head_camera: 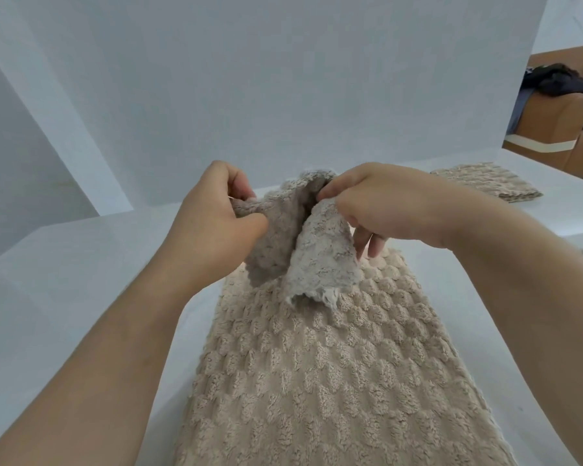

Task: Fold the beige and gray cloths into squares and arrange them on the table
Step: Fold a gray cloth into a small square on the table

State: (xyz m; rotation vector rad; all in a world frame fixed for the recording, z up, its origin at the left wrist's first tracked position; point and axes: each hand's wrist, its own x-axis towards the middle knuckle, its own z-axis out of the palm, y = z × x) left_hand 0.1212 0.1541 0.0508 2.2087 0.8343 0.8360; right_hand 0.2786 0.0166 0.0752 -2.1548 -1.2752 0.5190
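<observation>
The white table (81, 280) fills the middle of the frame. A beige cloth (317, 381) lies flat on it, from centre to lower edge. At the right, a folded cloth (485, 181) lies on the table. In the centre, a crumpled gray cloth (317, 257) hangs above the beige one. The left hand (212, 213) and right hand (384, 206) each pinch its top.

Bright, soft, even light. Shadows beside the beige cloth (317, 381) are faint and diffuse. Far from it, lines stretch and tilt.
</observation>
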